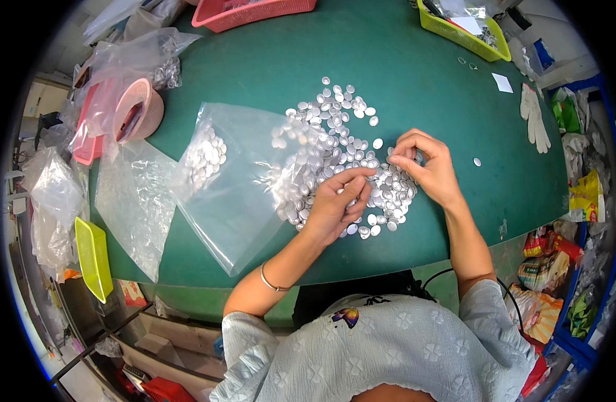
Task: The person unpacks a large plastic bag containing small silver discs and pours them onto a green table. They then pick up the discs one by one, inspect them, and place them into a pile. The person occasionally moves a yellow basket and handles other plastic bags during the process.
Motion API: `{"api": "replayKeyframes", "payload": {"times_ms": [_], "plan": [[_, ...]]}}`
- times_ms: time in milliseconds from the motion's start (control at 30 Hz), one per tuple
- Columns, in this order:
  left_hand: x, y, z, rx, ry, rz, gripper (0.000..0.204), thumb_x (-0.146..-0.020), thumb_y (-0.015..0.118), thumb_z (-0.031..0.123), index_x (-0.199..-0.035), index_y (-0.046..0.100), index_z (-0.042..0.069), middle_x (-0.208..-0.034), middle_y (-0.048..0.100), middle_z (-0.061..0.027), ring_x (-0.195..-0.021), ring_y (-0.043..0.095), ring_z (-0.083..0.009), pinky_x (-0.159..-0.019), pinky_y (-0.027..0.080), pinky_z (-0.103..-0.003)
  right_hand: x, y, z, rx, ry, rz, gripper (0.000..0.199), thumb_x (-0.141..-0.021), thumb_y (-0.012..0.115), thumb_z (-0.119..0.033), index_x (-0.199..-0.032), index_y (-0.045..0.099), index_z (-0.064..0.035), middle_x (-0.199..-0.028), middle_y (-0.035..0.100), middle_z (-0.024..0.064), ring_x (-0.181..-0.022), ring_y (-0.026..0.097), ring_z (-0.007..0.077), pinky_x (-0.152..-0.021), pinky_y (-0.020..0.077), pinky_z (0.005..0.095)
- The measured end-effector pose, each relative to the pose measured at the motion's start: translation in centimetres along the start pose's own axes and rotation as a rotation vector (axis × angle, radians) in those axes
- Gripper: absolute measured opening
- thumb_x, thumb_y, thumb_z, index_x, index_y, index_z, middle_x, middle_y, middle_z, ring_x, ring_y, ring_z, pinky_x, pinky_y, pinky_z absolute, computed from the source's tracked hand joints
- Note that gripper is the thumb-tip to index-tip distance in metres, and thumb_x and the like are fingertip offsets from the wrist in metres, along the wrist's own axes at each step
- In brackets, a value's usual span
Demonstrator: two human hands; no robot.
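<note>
Small silver oval metal discs [335, 117] lie in a loose heap in the middle of the green table. Over the heap's near side, my left hand [338, 206] has its fingers curled in and its index finger stretched toward the right. My right hand [426, 164] bends down at the heap's right side, thumb and fingers drawn together in a pinch. Discs lie right under and around both sets of fingertips, so whatever each hand grips cannot be told apart from them. A clear plastic bag [237, 221] lies to the left, with some discs [204, 157] inside, its right part overlapping the heap.
Another clear plastic bag [137, 201], a pink cup [150, 114] and a yellow-green basket [92, 261] are at the left. A pink basket [254, 15] and a yellow-green basket [465, 37] stand at the far side. White gloves [534, 120] and a single disc [477, 162] lie right.
</note>
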State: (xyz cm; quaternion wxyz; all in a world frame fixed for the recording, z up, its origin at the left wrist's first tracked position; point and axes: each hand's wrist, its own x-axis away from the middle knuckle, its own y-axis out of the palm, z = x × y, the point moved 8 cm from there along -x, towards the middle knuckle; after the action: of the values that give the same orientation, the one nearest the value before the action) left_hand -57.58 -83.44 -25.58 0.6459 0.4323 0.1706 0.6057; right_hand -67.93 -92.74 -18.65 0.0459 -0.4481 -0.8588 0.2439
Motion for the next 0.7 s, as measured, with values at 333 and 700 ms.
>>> {"api": "replayKeyframes", "payload": {"times_ms": [333,700], "plan": [[0.2,-0.8,0.1,-0.009,0.047,0.028,0.023,-0.087,0.054,0.017,-0.102,0.055,-0.001,-0.074,0.054,-0.0056,-0.048,0.035,-0.0033,-0.038,0.025,-0.013,0.2,-0.1,-2.1,0.072,-0.241,0.090,0.012,-0.067,0.068,-0.004,-0.079,0.065,-0.0036,-0.081,0.060,0.0073,-0.072,0.055,0.0207,-0.062,0.0423,0.0299],[0.1,-0.4,0.7,0.058,0.070,0.004,0.019,-0.088,0.048,0.016,-0.089,0.052,-0.002,-0.077,0.051,-0.0093,-0.050,0.037,-0.0067,-0.038,0.026,-0.015,0.4,2.0,1.2,0.565,-0.092,-0.122,0.012,-0.069,0.067,-0.008,-0.079,0.063,-0.0039,-0.071,0.053,0.0055,-0.075,0.050,0.0207,-0.071,0.0408,0.0342]]}}
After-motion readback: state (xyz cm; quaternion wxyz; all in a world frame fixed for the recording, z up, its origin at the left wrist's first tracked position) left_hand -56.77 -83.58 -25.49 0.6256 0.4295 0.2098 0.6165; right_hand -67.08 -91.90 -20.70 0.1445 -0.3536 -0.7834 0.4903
